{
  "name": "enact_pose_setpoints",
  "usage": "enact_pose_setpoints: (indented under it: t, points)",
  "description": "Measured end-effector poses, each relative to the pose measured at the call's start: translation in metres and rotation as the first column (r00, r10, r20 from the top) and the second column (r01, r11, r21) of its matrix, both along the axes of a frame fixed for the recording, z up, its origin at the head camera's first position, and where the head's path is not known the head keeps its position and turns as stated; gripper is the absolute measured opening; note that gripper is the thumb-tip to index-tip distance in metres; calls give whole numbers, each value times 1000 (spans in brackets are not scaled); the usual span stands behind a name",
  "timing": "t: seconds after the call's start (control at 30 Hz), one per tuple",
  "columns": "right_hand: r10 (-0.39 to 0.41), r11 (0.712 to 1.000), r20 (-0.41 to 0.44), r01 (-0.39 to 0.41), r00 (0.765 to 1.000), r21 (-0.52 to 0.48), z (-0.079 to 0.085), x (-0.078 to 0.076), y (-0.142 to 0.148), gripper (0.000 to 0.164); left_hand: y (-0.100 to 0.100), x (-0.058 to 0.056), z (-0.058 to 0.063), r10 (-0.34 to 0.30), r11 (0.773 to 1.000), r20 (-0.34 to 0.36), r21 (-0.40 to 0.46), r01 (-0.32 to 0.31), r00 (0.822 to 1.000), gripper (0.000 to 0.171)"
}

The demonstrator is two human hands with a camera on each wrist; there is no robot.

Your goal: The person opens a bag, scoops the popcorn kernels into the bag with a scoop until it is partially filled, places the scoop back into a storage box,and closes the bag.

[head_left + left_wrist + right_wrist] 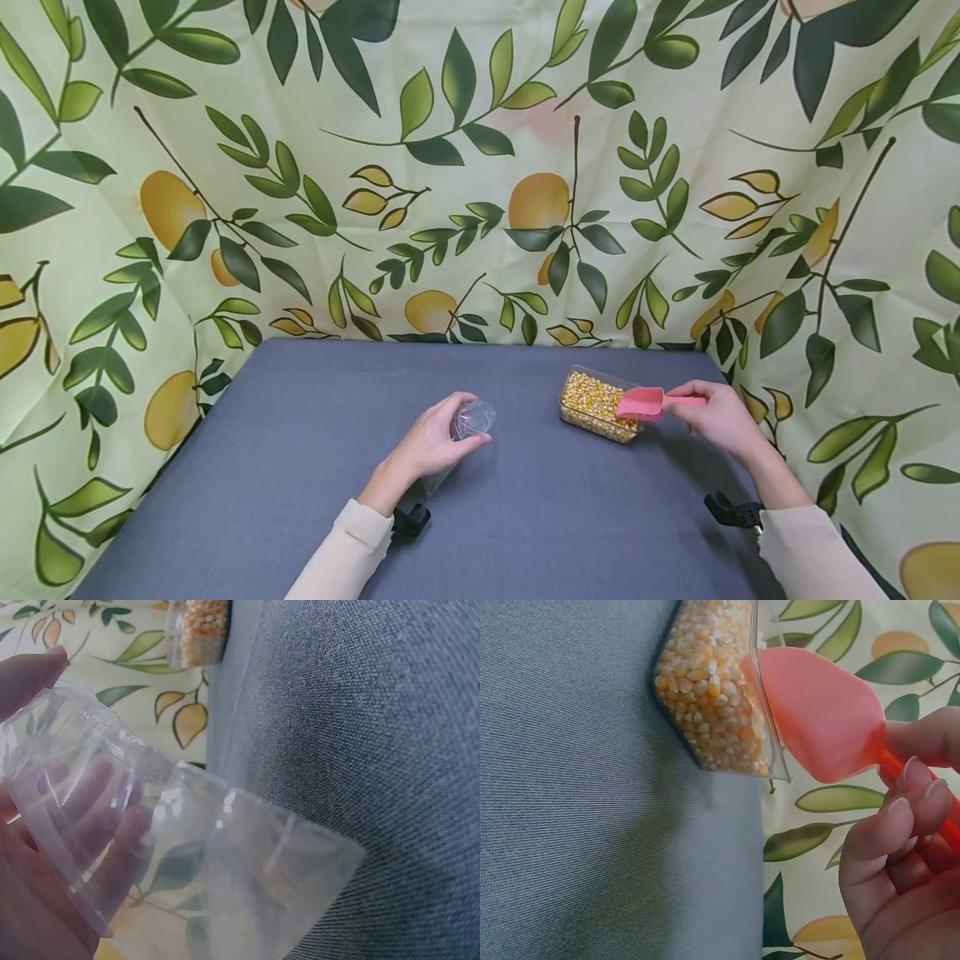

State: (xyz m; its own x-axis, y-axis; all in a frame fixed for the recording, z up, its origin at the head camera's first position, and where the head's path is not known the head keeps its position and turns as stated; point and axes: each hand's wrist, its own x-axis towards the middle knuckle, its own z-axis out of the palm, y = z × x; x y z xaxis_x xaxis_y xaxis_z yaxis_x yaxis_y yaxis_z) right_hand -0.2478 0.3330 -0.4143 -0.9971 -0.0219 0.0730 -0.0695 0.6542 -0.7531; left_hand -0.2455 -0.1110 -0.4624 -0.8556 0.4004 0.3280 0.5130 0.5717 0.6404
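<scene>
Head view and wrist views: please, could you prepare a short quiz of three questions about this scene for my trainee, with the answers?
1. Which hand holds the pink scoop?
2. Fill in the gap: the clear box on the table holds yellow ____.
3. True or false: the left hand holds a clear bag.

Key:
1. The right hand.
2. Corn.
3. True.
</scene>
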Motion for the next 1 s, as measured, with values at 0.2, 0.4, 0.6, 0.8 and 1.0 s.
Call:
enact_pose_setpoints:
  t: [0.2, 0.4, 0.6, 0.8, 1.0]
  points:
    - [9, 1000, -5, -9, 1000, 28, 2, -1, -1, 39, 0, -1, -1, -9, 1000, -15, 10, 9, 1000, 58]
    - [9, 997, -14, -8, 1000, 71, 5, -4, -4, 36, 0, -1, -1, -7, 1000, -16, 4, 7, 1000, 58]
    - [23, 994, -9, -22, 1000, 112, 7, -8, -8, 34, 0, 0, 0, -1, 1000, 6, -1, 1, 1000, 59]
    - [41, 990, -18, -39, 999, 137, 3, -13, -14, 28, -1, -1, -1, 12, 1000, -12, -13, -12, 1000, 58]
    - [41, 993, -6, -40, 999, 115, -1, -15, -19, 27, -1, -1, -2, 7, 1000, -35, -16, -7, 999, 58]
